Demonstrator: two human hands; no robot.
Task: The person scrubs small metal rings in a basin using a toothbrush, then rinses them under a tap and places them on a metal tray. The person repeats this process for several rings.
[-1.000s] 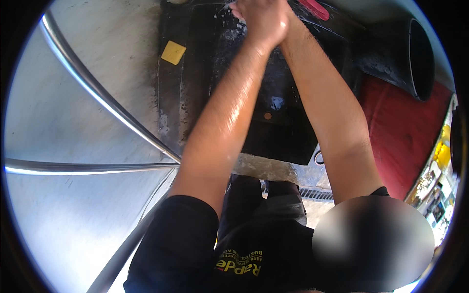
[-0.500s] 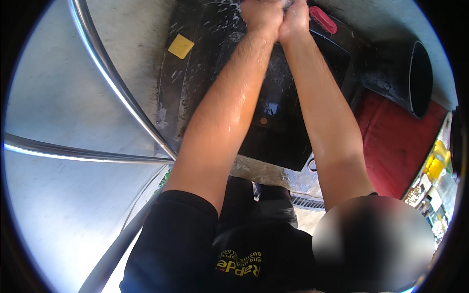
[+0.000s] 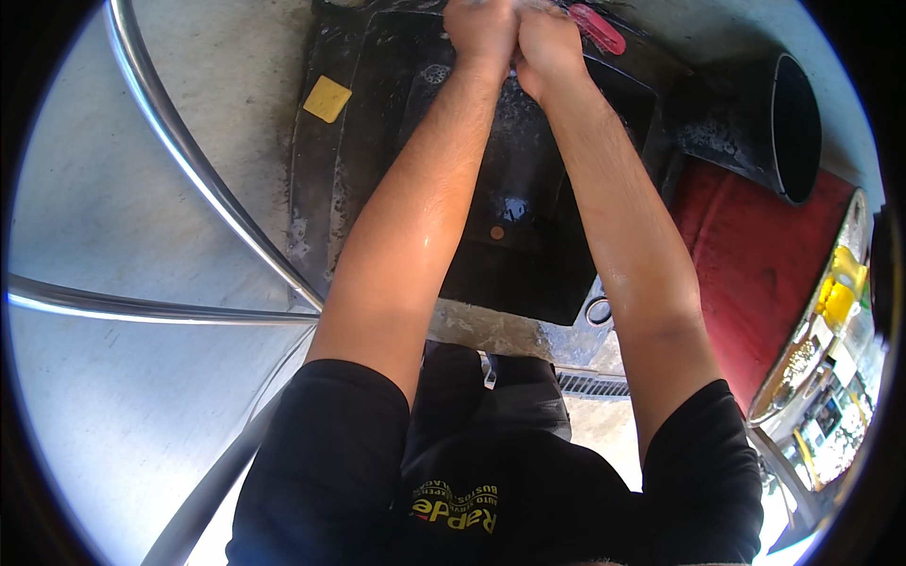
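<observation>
At the top edge of the view, my left hand (image 3: 483, 36) and my right hand (image 3: 549, 47) press together over a black sink (image 3: 538, 283). Both look closed, with wet skin and some white suds about them. Their fingertips are partly cut off or turned away, so whatever lies between them is hidden. Just right of my right hand lies a pink oblong brush or soap holder (image 3: 598, 30); I cannot tell which. A yellow square sponge (image 3: 327, 99) rests on the dark ledge left of my left forearm.
A black cylindrical container (image 3: 746, 132) lies to the right with its round mouth facing sideways. Below it is a red panel (image 3: 746, 255). Curved metal tubes (image 3: 179, 151) cross the left side. A small round drain (image 3: 497, 233) shows in the sink floor.
The whole view has shifted, so the sink, sponge and pink object appear a little further left. My hands stay together, their grip slightly changed, with fewer splashes visible on the ledge.
</observation>
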